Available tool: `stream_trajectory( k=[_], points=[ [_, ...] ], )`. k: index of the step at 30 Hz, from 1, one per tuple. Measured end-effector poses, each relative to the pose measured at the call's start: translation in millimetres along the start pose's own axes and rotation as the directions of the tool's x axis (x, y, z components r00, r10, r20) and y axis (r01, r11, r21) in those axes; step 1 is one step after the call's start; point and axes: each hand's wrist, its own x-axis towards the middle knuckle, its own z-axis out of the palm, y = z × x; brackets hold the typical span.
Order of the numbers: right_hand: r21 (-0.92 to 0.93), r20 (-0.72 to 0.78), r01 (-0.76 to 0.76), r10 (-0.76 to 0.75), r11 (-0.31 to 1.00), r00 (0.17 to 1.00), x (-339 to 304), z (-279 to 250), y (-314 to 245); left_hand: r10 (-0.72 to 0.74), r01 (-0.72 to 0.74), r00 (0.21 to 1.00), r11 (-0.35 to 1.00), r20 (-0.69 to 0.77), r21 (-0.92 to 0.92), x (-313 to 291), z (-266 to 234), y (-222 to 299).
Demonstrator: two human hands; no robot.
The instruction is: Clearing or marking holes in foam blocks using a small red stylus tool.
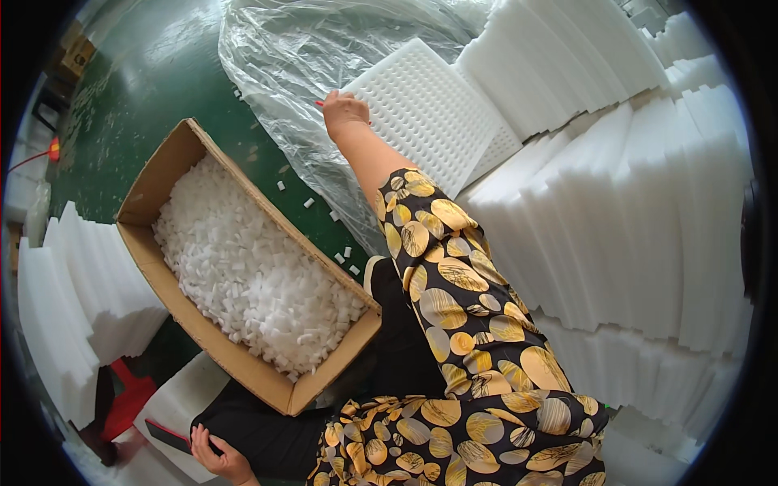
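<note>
My right hand (347, 113) is closed in a fist around a red thing, of which only small ends show. It sits at the left edge of a white foam sheet (425, 105) covered in rows of round holes or bumps. A second such sheet lies partly under it. Low on the left, my left hand (220, 458) lies by my black trouser leg (259, 441), thumb apart from the loosely bent fingers. Just beyond its fingertips is a flat dark piece with a red edge (168, 435). A cardboard box (247, 194) of small white foam bits (251, 267) stands between the hands.
Tall stacks of white foam sheets (616, 219) fill the right side, with another stack (89, 283) at the left. Clear plastic film (284, 73) spreads over the green floor (154, 73). Loose foam plugs (309, 202) lie beside the box. Something red (128, 397) stands lower left.
</note>
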Motion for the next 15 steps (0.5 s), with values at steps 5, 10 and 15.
stream_trajectory(
  k=[5,10,15],
  points=[
    [0.002,0.063,-0.114,0.114,0.993,0.991,18,29,19,-0.004,0.004,1.000,1.000,0.028,0.007,5,2,4],
    [-0.022,0.109,-0.140,0.142,0.990,0.984,17,44,59,-0.007,0.005,0.999,0.999,0.054,0.038,6,4,3],
    [-0.010,0.098,-0.153,0.153,0.988,0.983,27,57,84,-0.033,0.028,0.996,0.997,0.077,0.067,6,4,3]
  ],
)
